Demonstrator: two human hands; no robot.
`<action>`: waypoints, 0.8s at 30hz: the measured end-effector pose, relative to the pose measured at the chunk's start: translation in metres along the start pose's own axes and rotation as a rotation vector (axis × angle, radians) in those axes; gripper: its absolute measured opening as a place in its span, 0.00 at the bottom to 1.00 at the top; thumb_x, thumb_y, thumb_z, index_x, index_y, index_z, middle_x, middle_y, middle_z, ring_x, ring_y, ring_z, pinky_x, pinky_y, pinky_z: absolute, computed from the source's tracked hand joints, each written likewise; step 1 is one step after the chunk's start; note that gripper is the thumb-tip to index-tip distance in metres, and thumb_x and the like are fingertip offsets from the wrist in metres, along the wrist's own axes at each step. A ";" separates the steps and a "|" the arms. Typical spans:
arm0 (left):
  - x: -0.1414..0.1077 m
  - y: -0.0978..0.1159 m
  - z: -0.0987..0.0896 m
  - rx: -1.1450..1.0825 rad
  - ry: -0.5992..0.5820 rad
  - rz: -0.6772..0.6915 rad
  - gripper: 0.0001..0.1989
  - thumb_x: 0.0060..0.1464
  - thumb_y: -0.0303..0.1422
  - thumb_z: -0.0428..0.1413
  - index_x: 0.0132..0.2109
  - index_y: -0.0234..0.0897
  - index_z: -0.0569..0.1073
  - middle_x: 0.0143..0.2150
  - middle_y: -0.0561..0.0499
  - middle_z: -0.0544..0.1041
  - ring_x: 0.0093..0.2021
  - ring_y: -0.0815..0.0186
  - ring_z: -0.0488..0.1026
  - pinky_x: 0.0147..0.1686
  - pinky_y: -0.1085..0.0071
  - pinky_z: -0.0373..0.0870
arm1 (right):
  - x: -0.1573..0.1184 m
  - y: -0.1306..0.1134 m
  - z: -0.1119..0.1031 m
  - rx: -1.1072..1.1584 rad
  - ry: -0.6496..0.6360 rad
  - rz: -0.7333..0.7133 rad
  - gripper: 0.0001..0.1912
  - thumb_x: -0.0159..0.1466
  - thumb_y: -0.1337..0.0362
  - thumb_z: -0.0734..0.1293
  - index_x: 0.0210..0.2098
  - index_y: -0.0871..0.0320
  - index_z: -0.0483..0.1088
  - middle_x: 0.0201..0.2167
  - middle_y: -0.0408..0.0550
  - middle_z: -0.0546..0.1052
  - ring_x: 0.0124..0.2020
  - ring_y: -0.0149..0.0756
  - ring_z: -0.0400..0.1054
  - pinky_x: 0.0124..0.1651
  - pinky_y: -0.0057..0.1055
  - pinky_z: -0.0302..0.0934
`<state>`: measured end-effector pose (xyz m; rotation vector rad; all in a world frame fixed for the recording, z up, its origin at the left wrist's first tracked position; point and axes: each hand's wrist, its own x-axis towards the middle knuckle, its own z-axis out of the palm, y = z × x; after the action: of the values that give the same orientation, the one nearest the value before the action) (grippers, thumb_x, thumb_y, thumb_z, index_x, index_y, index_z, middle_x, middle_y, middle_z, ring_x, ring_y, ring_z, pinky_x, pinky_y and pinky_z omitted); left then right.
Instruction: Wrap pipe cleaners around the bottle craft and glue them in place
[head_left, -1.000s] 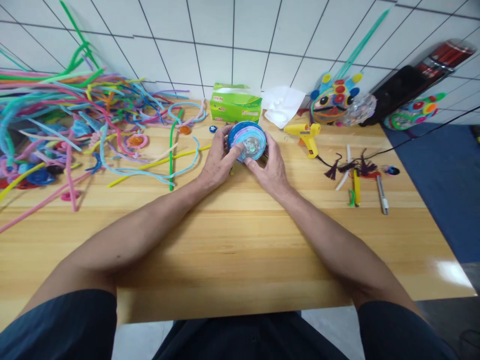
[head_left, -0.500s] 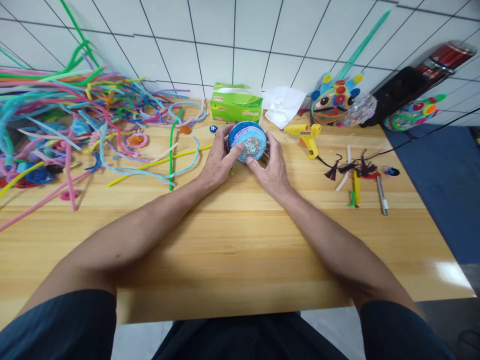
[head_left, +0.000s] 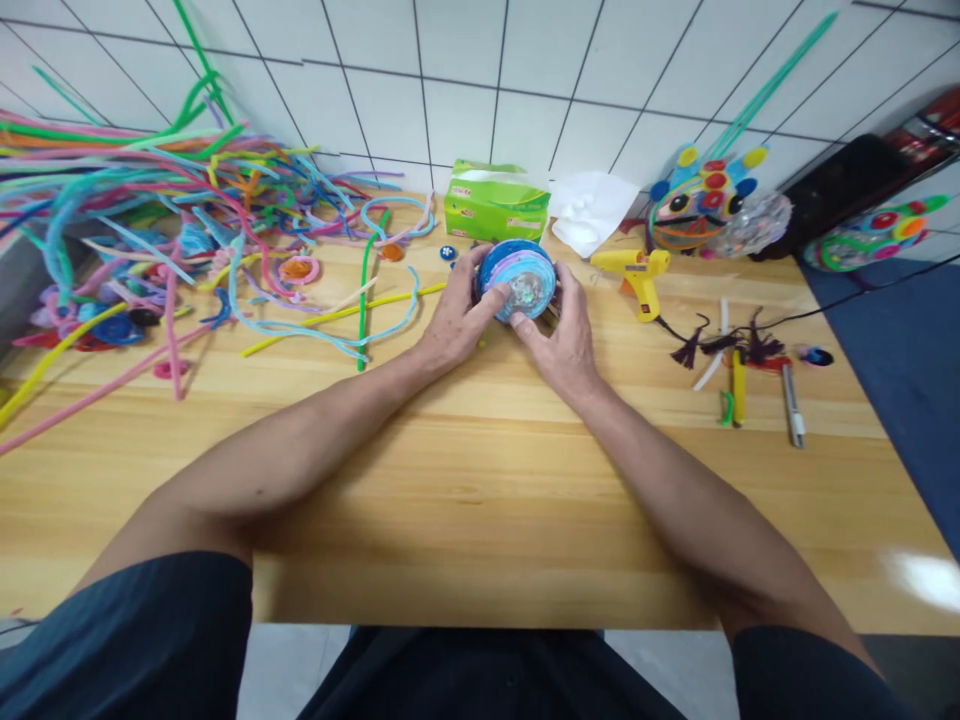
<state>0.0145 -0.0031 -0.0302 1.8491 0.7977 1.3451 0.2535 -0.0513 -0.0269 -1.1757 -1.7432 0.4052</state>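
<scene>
Between my two hands is a round craft piece (head_left: 517, 278), with blue and lilac pipe cleaner coiled about a clear, shiny centre. My left hand (head_left: 459, 315) grips its left side, thumb resting on the front. From the right, my right hand (head_left: 562, 335) clasps it, thumb at its lower edge. The fingers behind the piece are partly hidden. Just behind it stands a green tissue pack (head_left: 495, 205). A yellow glue gun (head_left: 636, 275) lies right of my right hand. Left of my left hand are a green pipe cleaner (head_left: 365, 290) and a yellow pipe cleaner (head_left: 315, 325).
A tangled heap of pipe cleaners (head_left: 150, 200) covers the table's left. At the right are dark tassels (head_left: 757, 340), a yellow cutter (head_left: 739, 388), a grey cutter (head_left: 793, 405) and a decorated lantern-like craft (head_left: 701, 205). White tissue (head_left: 589, 212) lies near the tiled wall.
The whole scene has shifted rightward in view as the head camera turned slightly left. Both hands keep the same hold on the round craft piece.
</scene>
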 end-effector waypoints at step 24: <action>0.001 0.007 0.000 -0.003 0.001 -0.020 0.37 0.80 0.61 0.63 0.80 0.47 0.68 0.82 0.38 0.75 0.84 0.40 0.74 0.87 0.40 0.70 | 0.001 -0.004 0.001 0.029 0.008 -0.009 0.50 0.75 0.39 0.78 0.86 0.52 0.59 0.83 0.66 0.74 0.84 0.63 0.71 0.87 0.69 0.69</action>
<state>0.0153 -0.0060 -0.0239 1.8336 0.8122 1.3335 0.2506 -0.0519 -0.0240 -1.1466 -1.7300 0.4191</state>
